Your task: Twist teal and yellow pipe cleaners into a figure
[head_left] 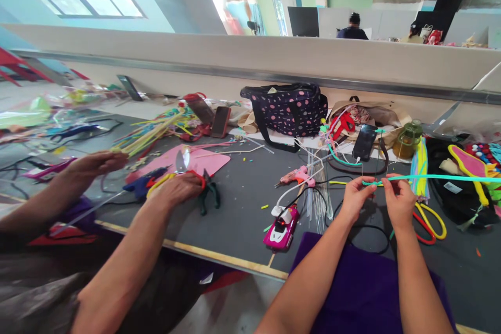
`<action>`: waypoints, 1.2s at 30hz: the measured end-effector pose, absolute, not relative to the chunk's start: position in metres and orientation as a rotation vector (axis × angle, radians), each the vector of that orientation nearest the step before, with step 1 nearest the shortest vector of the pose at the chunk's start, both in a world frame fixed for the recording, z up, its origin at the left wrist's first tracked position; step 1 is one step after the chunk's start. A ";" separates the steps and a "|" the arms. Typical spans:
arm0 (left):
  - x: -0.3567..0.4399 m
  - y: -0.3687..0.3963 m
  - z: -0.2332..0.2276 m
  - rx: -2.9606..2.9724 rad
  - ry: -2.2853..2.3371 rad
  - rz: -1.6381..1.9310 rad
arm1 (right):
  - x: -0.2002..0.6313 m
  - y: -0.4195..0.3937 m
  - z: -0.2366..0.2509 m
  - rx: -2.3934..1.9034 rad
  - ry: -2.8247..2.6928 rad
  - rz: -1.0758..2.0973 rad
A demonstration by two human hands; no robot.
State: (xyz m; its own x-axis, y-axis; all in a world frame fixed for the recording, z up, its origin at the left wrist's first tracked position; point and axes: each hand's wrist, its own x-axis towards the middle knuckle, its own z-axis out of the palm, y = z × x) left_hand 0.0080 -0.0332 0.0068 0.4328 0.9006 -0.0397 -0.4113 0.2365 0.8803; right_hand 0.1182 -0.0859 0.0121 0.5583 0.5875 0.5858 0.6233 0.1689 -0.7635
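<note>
Pinch grip, both hands (378, 199), teal pipe cleaner (438, 178)

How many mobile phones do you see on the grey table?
2. One red-cased phone leans left of the dotted dark bag; one black phone lies right of it. Clutter may hide others.

My left hand (354, 195) and right hand (399, 199) pinch a teal pipe cleaner (438, 178) that runs off toward three o'clock. A pink glue gun (298, 175) lies at ten o'clock from my left hand. A co-worker's hands (178, 188) hold scissors (183, 164) at nine o'clock.
</note>
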 end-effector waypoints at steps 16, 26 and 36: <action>0.007 -0.033 0.009 0.793 0.609 1.010 | 0.113 -0.086 0.016 -1.497 -1.134 -0.085; 0.008 -0.031 0.003 0.775 0.592 1.001 | 0.112 -0.086 0.015 -1.493 -1.134 -0.073; 0.008 -0.030 0.004 0.765 0.597 0.998 | 0.112 -0.087 0.018 -1.499 -1.185 -0.086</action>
